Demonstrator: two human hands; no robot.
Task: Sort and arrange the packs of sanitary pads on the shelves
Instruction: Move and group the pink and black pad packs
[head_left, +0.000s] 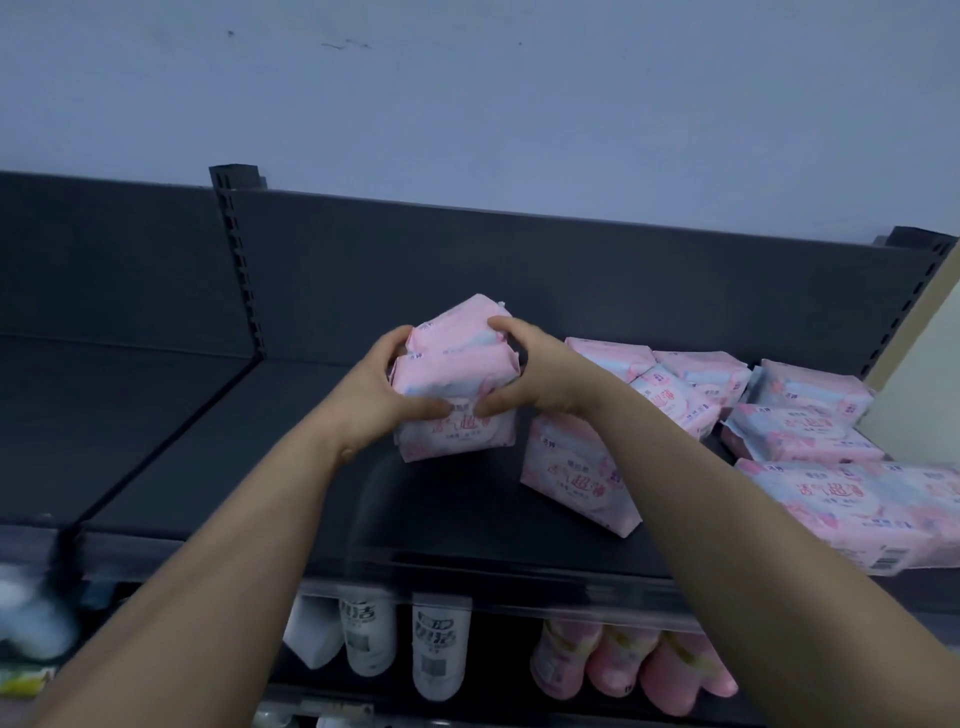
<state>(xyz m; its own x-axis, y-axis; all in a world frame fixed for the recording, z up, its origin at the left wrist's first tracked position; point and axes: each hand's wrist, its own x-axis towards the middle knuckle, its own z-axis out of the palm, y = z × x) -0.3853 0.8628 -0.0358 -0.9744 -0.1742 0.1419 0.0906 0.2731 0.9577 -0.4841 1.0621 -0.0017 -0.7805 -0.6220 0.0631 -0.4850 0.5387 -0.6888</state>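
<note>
Both hands grasp a stack of pink pad packs (453, 375) from its ends: the left hand (387, 395) curls round one end and the right hand (535, 374) round the other. The stack's long axis runs between them, printed face toward the camera, low over the dark shelf (260, 441). Just right of the right hand a leaning pack (571, 470) stands, with loose packs (805, 431) beyond it. Below the hands stand white bottles (441, 644).

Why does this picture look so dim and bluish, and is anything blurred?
Head view: dim light, cold blue cast; the shelf bows from the wide lens; the lower-left corner is smeared; the held packs, left hand and right hand look sharp.
</note>
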